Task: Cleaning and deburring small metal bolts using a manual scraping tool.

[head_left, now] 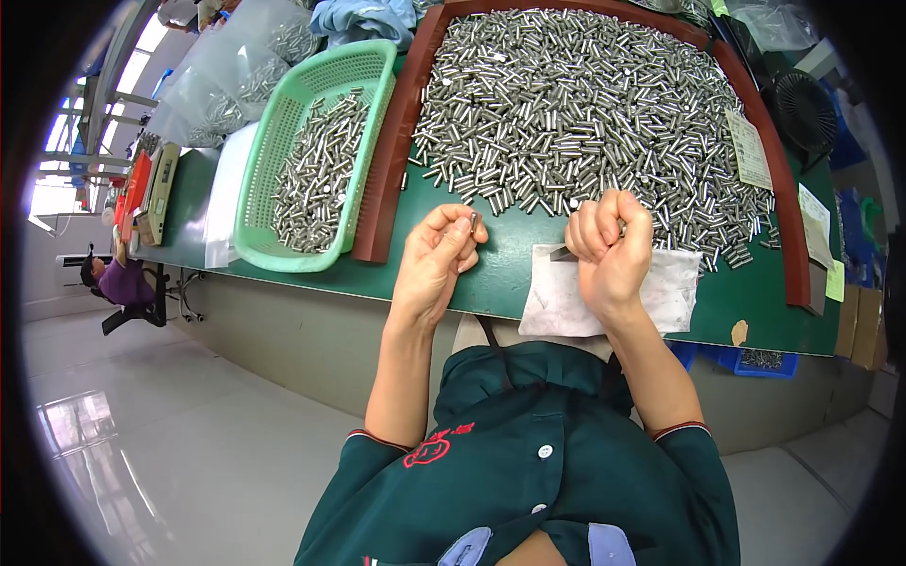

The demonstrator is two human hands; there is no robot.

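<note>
Pinched between the thumb and fingers of my left hand [436, 257] is a small metal pin [474, 223], only its end showing. My right hand [613, 247] is closed in a loose fist over a stained white cloth [559, 304]. A dark sliver shows beside its fingers, but I cannot make out what it holds. Beyond both hands spreads a wide heap of short, shiny metal pins [576, 104] on the green tabletop [495, 269]. Some loose pins lie at the heap's near edge, close to my fingers.
Left of the heap stands a green plastic basket [253, 203] partly filled with pins. Red-brown rails [382, 189] border the heap. A black fan [802, 111] and paper slips [747, 146] are at the right. Clear bags [222, 90] lie far left; a seated person [127, 281] is beyond.
</note>
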